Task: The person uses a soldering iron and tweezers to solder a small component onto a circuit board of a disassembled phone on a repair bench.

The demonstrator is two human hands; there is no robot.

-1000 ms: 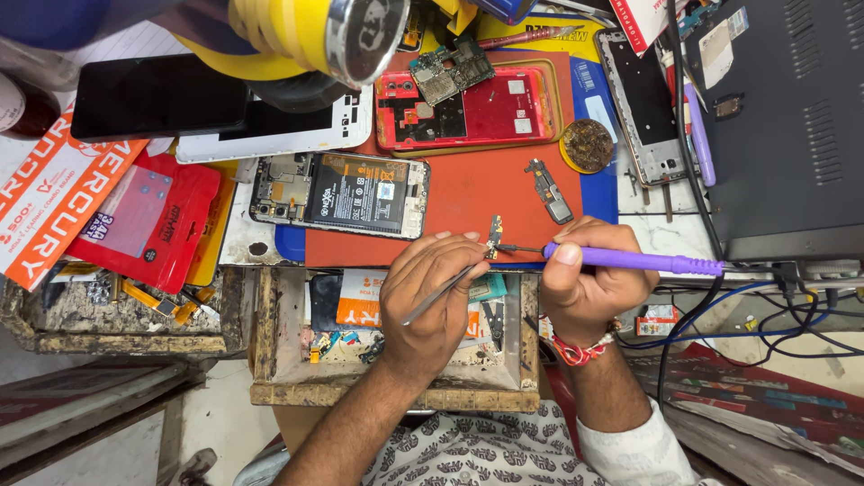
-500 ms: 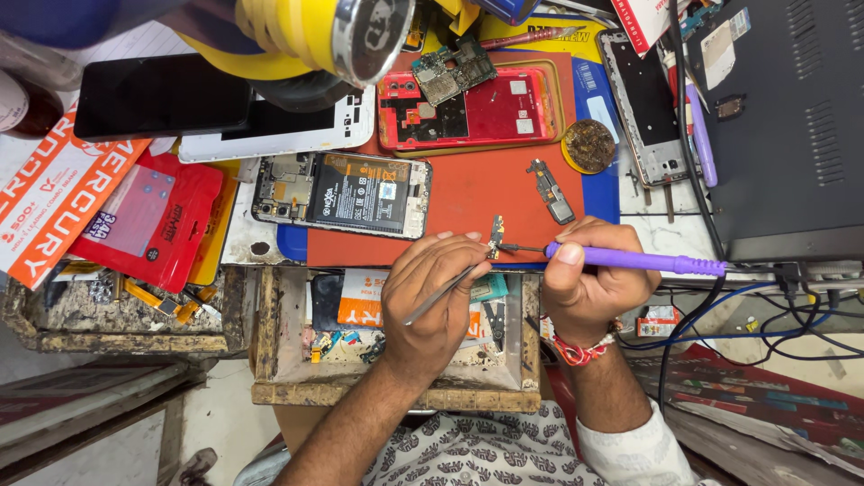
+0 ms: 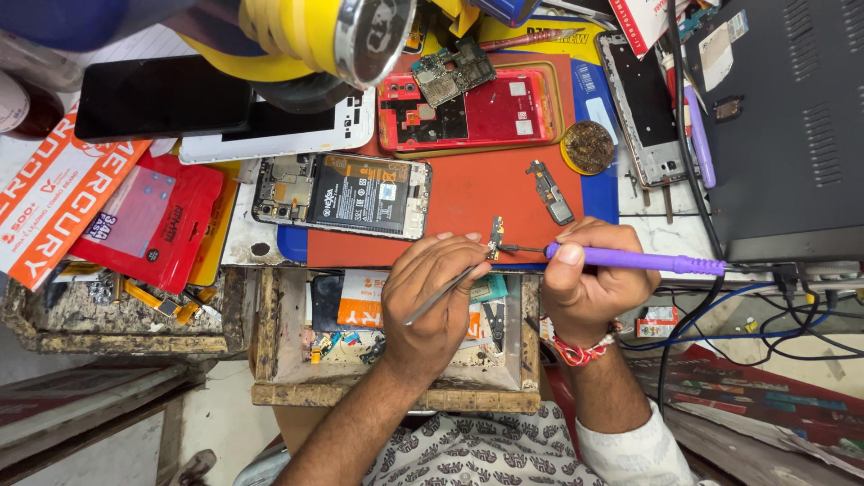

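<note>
Left hand (image 3: 432, 297) pinched slim metal tweezers (image 3: 447, 290), fingers pressed together, tips gripping small narrow circuit board (image 3: 494, 238) upright over orange rubber work mat (image 3: 477, 202). Right hand (image 3: 589, 288) wrapped purple-handled soldering iron (image 3: 634, 261), tip touching board. Risk, judged: tweezer grip slipping, board dropping; lingering heat lifting pads; iron near opened phone's black battery (image 3: 360, 193).

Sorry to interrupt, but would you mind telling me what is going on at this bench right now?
A person is working on a small circuit board at the front edge of an orange mat. The left hand holds it with metal tweezers, while the right hand brings the tip of a purple soldering iron against it. An opened phone showing its battery lies just behind, and a red phone frame sits farther back.
</note>
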